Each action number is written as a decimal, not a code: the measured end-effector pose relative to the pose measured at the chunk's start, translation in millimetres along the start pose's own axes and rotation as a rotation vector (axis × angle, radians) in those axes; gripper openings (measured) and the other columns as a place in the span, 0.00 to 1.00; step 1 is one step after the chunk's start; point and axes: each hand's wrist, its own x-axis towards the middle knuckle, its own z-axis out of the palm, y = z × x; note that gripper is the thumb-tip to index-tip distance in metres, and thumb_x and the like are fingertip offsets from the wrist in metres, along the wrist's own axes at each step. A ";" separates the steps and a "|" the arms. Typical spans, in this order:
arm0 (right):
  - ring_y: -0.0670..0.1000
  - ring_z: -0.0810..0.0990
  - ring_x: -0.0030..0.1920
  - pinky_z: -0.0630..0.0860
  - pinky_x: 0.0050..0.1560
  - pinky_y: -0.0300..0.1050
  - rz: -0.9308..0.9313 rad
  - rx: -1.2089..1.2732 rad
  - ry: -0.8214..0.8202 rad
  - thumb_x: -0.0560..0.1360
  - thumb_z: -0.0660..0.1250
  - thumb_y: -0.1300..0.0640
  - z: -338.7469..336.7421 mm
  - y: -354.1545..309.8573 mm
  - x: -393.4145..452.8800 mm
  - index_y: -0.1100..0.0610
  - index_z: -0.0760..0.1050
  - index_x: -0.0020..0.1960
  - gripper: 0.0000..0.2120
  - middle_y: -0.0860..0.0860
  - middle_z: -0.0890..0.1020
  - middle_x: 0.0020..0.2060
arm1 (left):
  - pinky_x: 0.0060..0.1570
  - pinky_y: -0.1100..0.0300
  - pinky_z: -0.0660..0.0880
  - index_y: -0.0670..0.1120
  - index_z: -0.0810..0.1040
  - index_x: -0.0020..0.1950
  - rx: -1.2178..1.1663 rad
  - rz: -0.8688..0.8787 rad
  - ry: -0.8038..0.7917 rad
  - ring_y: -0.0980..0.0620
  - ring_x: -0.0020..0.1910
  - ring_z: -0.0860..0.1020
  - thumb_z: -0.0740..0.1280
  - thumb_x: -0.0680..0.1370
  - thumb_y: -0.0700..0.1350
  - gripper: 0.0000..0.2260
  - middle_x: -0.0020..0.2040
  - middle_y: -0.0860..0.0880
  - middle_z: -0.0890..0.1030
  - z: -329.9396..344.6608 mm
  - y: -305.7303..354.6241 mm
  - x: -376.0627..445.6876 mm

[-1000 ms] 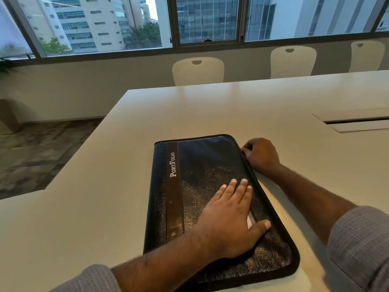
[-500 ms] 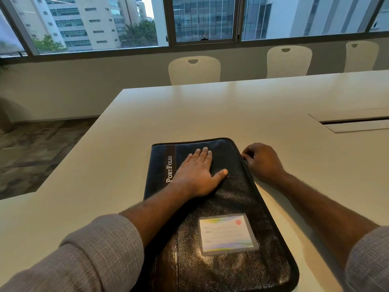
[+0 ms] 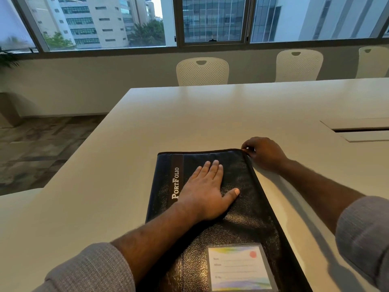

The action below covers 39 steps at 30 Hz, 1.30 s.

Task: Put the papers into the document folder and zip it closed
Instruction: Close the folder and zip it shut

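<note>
A black leather document folder (image 3: 248, 224) marked "PortFolio" lies closed on the white table (image 3: 189, 123), with a name card pocket near me. My left hand (image 3: 207, 190) presses flat on its cover, fingers straight. My right hand (image 3: 263, 154) sits at the folder's far right corner, fingers curled and pinching at the zip edge there; the zip pull itself is hidden by the fingers. No papers are visible outside the folder.
Three white perforated chairs (image 3: 202, 71) stand along the table's far side under the windows. A recessed cable hatch (image 3: 362, 131) sits in the table at the right. The table's left edge drops to carpeted floor.
My right hand has slid along the folder's right edge up to its far corner. My left hand moved from the near part of the cover to the far part, uncovering the name card.
</note>
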 end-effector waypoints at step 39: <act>0.52 0.81 0.42 0.77 0.46 0.49 -0.001 0.360 0.086 0.72 0.69 0.65 7.6 -3.9 5.0 0.61 0.83 0.46 0.05 0.54 0.84 0.40 | 0.63 0.48 0.69 0.47 0.71 0.67 -0.101 -0.012 0.333 0.48 0.61 0.72 0.57 0.77 0.65 0.28 0.62 0.47 0.75 -39.2 -9.3 57.2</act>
